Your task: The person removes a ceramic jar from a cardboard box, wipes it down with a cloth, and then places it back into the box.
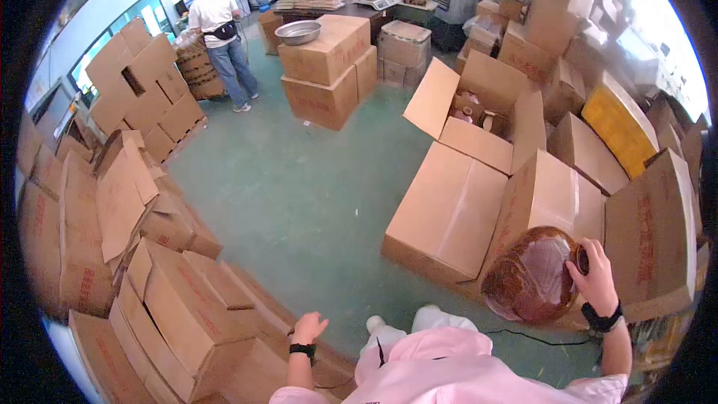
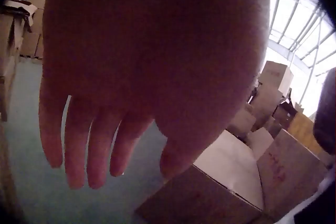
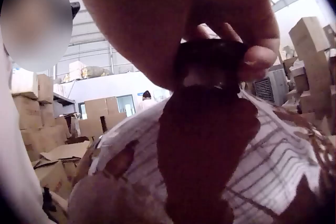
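My right hand (image 1: pixel 594 280) grips the dark rim of the neck of a large glossy brown jar (image 1: pixel 531 277), at the lower right in the head view. In the right wrist view the fingers of my right hand (image 3: pixel 231 14) curl round the dark neck, above the shiny, reflective body (image 3: pixel 210 155). The jar lies tilted, its neck toward my hand, in front of closed cartons. My left hand (image 1: pixel 307 327) hangs at the lower middle, holding nothing; in the left wrist view the fingers of this left hand (image 2: pixel 147 77) hang relaxed and apart.
An open carton (image 1: pixel 479 146) with brown items inside stands beyond a taped carton (image 1: pixel 449 206). Stacked cartons (image 1: pixel 179 307) line the left side. Further back, a person (image 1: pixel 221 30) stands near a carton stack with a metal bowl (image 1: pixel 298 32). A black cable (image 1: pixel 535 338) crosses the floor near the jar.
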`<state>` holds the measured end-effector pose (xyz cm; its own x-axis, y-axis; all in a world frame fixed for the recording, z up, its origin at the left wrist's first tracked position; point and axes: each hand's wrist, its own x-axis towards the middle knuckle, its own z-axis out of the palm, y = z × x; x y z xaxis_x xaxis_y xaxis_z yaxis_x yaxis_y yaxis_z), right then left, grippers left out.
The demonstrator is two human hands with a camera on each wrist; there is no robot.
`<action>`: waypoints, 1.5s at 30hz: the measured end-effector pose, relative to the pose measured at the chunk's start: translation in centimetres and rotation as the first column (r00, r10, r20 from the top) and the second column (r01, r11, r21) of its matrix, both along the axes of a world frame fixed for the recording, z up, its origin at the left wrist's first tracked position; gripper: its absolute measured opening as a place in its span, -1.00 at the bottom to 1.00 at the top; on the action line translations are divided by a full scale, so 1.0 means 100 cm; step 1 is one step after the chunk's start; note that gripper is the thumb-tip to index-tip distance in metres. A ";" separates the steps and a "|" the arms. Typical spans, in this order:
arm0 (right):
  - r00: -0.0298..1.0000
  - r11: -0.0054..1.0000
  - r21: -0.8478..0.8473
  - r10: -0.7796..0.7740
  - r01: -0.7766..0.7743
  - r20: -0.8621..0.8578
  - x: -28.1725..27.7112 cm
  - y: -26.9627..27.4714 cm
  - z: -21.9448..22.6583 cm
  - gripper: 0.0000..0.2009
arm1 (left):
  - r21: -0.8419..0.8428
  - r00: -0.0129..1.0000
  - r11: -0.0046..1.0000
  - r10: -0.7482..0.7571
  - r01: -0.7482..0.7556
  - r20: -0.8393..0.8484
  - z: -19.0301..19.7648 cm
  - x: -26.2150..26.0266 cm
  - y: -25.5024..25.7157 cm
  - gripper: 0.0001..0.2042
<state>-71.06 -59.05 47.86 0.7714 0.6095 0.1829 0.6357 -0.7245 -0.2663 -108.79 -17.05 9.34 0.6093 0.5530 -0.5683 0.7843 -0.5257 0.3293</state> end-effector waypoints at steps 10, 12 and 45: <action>0.994 0.995 0.008 -0.095 0.095 -0.052 0.012 0.139 -0.097 -0.57 | -0.089 0.977 0.973 -0.207 0.211 0.060 -0.039 0.070 0.122 -0.53; 0.999 0.999 -0.030 -0.032 0.032 -0.022 0.021 0.172 -0.115 -0.54 | -0.125 0.974 0.966 -0.227 0.226 0.009 -0.020 0.099 0.152 -0.52; 0.618 0.619 -0.039 -0.786 0.785 -0.035 0.190 0.506 -0.187 -0.55 | -0.126 0.412 0.410 -0.911 0.903 -0.014 -0.016 0.680 0.597 -0.53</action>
